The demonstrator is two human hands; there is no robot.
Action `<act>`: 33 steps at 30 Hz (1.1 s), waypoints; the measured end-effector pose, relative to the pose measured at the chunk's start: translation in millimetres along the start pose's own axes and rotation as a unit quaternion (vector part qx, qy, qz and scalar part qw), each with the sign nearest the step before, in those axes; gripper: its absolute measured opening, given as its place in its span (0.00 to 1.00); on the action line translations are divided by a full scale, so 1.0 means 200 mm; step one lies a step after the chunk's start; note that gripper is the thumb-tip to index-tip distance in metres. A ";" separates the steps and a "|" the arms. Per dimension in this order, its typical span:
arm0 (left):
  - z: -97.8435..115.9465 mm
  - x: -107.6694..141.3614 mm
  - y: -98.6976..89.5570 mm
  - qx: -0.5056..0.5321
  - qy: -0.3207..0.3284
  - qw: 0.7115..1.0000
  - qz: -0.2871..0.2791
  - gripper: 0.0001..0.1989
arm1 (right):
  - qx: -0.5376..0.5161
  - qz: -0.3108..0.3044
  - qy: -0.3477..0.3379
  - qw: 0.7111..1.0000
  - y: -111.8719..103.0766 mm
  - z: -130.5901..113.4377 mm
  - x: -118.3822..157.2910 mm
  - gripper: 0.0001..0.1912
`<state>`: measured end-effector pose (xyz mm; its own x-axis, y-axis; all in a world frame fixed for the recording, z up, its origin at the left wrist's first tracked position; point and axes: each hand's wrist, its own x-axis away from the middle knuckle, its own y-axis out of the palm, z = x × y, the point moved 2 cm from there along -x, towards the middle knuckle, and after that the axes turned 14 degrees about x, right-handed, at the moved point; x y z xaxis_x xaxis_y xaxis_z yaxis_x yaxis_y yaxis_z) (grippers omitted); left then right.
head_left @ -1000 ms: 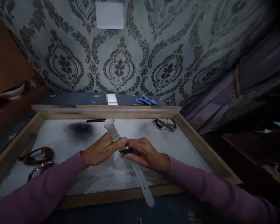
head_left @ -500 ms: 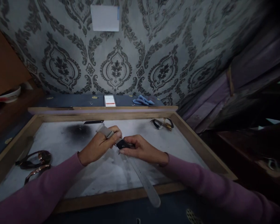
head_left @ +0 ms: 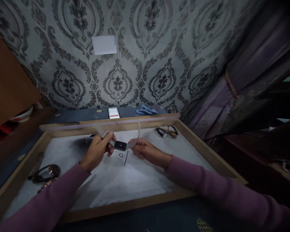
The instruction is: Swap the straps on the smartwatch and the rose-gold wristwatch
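Observation:
A smartwatch (head_left: 120, 146) with a dark rectangular face and a pale grey strap is stretched between both hands above a white-lined shallow wooden tray (head_left: 207, 161). My left hand (head_left: 95, 152) pinches the strap beside the left end of the case, and a length of strap sticks up past the fingers. My right hand (head_left: 150, 152) is closed on the strap at the other side, whose free end rises toward the tray's back edge. Just below the watch lie a thin dark stick (head_left: 126, 158) and a small dark loop (head_left: 120, 155).
Wristwatches (head_left: 44, 174) lie at the tray's left, partly behind my left sleeve. More watches (head_left: 166, 131) sit in its back right corner. A phone (head_left: 113, 113) and a blue cloth (head_left: 146, 110) rest behind the tray. A purple curtain (head_left: 217, 96) hangs at right.
The watch face has turned into view, level between the hands. The strap's free end has swung from pointing down toward me to upward and away. The head view has tilted up slightly.

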<state>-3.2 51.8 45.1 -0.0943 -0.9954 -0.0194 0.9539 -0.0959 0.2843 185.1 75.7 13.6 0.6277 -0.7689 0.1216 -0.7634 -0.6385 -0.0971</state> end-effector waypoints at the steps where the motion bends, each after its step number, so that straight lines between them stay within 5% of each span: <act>1: 0.00 0.00 0.00 0.001 0.008 1.000 0.006 0.24 | 0.003 0.000 -0.004 1.000 0.00 0.00 0.00 0.14; 6: 0.00 0.05 0.01 -0.014 0.030 0.999 -0.003 0.23 | 0.029 0.002 -0.030 0.999 0.03 -0.03 0.01 0.21; 11: -0.02 0.12 0.03 -0.078 0.024 0.995 -0.062 0.17 | 0.037 0.072 -0.028 0.996 0.01 -0.02 0.00 0.25; 15: -0.02 0.18 0.05 -0.248 0.074 0.951 -0.171 0.06 | 0.050 0.115 -0.027 0.992 -0.01 0.01 -0.02 0.26; 18: -0.03 0.21 0.06 -0.323 0.079 0.913 -0.235 0.10 | 0.070 0.132 -0.033 0.988 -0.02 0.03 -0.03 0.26; 27: -0.11 0.19 0.04 -0.351 0.004 0.898 -0.267 0.11 | 0.140 0.064 -0.038 0.987 0.00 0.10 -0.06 0.26; 33: -0.14 0.23 0.05 -0.439 0.082 0.853 -0.269 0.07 | 0.192 0.012 -0.036 0.981 0.01 0.12 -0.08 0.26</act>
<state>10.7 5.0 20.5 -0.6137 -0.7860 -0.0744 0.6371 -0.4374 -0.6346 177.0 85.2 -11.3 0.6293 -0.7758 0.0465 -0.6735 -0.5742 -0.4655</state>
